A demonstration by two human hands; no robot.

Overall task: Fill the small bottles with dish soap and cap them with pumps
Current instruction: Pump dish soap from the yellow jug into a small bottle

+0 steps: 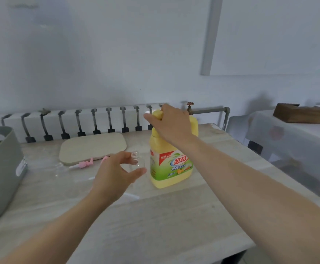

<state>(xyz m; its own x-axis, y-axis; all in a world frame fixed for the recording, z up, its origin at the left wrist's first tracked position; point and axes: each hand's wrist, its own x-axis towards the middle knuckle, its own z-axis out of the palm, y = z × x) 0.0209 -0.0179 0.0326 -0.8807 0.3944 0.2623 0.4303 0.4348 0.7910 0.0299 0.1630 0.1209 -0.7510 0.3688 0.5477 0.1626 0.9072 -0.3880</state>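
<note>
Presently right hand point(169, 121) grips the yellow soap jug point(171, 161) cap, hiding it; left hand point(115, 176) spread, unclenched, partly masking a clear small bottle point(136, 162).

The right hand point(171, 121) grips the cap atop the upright yellow dish soap jug point(171, 161) on the tabletop point(155, 221), while the left hand point(115, 174) cups a clear small bottle point(136, 162) just left of the jug.

On the table point(174, 216), the small bottle point(136, 162) stands just left of the soap jug point(171, 168)
</note>
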